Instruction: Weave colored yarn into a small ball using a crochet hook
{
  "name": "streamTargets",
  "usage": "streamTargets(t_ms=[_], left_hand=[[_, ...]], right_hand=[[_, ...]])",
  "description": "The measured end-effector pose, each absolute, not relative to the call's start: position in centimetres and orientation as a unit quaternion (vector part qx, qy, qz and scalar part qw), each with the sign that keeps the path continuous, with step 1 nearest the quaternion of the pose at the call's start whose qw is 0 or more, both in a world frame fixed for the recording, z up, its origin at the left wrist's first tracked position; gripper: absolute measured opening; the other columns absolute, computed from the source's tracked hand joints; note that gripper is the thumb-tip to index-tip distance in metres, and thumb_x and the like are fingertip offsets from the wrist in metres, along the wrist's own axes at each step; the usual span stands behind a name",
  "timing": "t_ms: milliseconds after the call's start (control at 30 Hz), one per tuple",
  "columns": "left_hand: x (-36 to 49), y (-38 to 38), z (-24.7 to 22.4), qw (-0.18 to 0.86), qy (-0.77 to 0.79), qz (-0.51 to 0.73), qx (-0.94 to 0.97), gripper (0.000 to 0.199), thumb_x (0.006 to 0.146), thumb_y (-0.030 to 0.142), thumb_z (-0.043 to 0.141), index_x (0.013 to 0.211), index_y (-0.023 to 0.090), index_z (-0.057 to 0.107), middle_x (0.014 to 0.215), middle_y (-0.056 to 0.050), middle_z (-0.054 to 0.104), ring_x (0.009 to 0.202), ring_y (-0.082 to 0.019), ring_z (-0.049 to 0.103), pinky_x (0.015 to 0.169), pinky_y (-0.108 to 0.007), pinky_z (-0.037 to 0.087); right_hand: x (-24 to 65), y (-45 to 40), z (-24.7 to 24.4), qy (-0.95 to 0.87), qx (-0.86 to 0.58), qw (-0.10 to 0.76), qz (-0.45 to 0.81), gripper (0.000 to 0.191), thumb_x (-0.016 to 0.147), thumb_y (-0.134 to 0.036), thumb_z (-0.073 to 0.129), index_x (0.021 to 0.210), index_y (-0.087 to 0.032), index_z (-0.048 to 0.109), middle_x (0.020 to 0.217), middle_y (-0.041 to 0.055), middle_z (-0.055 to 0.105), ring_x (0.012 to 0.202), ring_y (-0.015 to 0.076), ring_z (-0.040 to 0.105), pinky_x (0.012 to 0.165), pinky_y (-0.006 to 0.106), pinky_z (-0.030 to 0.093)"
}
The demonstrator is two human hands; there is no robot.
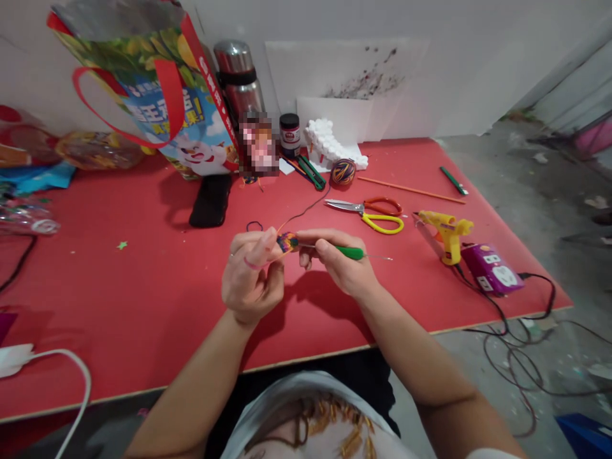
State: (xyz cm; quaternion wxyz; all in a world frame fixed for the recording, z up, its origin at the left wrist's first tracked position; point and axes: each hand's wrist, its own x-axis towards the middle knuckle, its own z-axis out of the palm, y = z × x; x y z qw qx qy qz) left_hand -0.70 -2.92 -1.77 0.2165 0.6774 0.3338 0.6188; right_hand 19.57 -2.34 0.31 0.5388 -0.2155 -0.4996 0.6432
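Between my hands is a small multicoloured crochet piece (287, 242), pinched by the fingers of my left hand (253, 271). A strand of yarn passes over that hand and runs up to a dark, striped yarn ball (343, 172). My right hand (342, 261) grips a crochet hook (350, 252) by its green handle. One thin metal end of the hook reaches the crochet piece; the other sticks out to the right. Whether a loop sits on the hook is too small to tell.
Scissors (368, 210) lie beyond my right hand. A yellow glue gun (447, 233) and a purple power strip (492, 269) with cords are at the right edge. Behind stand a printed bag (153, 95), a steel flask (240, 76) and a dark jar (289, 135). A phone (210, 201) lies left.
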Motion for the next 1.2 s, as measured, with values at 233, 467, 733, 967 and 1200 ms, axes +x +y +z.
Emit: streamTargets(t_ms=[233, 467, 733, 967, 1200], left_hand=[[0.7, -2.4, 1.4, -0.067, 0.236, 0.601, 0.761, 0.084, 0.087, -0.001, 0.072, 0.164, 0.028, 0.056, 0.088, -0.004, 0.074, 0.088, -0.022, 0.067, 0.088, -0.039, 0.056], [3.2, -3.6, 2.2, 0.31, 0.303, 0.729, 0.529, 0.036, 0.085, 0.019, 0.087, 0.119, 0.028, 0.083, 0.12, -0.008, 0.066, 0.105, -0.019, 0.064, 0.092, -0.03, 0.055], [4.1, -4.3, 5.5, 0.745, 0.345, 0.544, 0.17, 0.038, 0.06, 0.023, 0.106, 0.086, 0.015, 0.079, 0.08, 0.0, 0.07, 0.071, -0.009, 0.064, 0.064, -0.019, 0.051], [2.8, -3.6, 3.9, 0.751, 0.347, 0.541, 0.152, 0.037, 0.056, 0.019, 0.104, 0.084, 0.012, 0.08, 0.078, -0.002, 0.074, 0.069, -0.011, 0.068, 0.057, -0.02, 0.051], [2.3, -3.5, 2.5, 0.731, 0.334, 0.557, 0.211, 0.032, 0.066, 0.025, 0.103, 0.091, 0.014, 0.084, 0.088, -0.005, 0.082, 0.074, -0.01, 0.073, 0.069, -0.018, 0.058]], right_hand=[[19.5, -2.2, 0.7, -0.508, -0.177, 0.549, 0.64, 0.025, 0.104, -0.038, 0.071, 0.122, -0.031, 0.086, 0.116, 0.0058, 0.075, 0.09, 0.0157, 0.071, 0.082, 0.032, 0.059], [19.2, -2.4, 1.2, -0.412, -0.223, 0.63, 0.619, 0.023, 0.1, -0.045, 0.075, 0.113, -0.032, 0.088, 0.113, 0.0061, 0.077, 0.084, 0.0166, 0.068, 0.076, 0.033, 0.055], [19.4, -2.5, 0.7, -0.499, -0.259, 0.621, 0.546, 0.021, 0.103, -0.04, 0.072, 0.116, -0.036, 0.088, 0.119, 0.0056, 0.074, 0.1, 0.0196, 0.068, 0.085, 0.035, 0.054], [18.7, -2.3, 0.4, -0.392, -0.266, 0.589, 0.655, 0.022, 0.09, -0.044, 0.086, 0.108, -0.032, 0.089, 0.098, 0.0032, 0.078, 0.078, 0.0139, 0.063, 0.071, 0.029, 0.052], [18.0, -2.0, 0.5, -0.356, -0.297, 0.561, 0.685, 0.029, 0.08, -0.041, 0.091, 0.105, -0.027, 0.087, 0.091, 0.0024, 0.078, 0.072, 0.0128, 0.06, 0.071, 0.03, 0.052]])
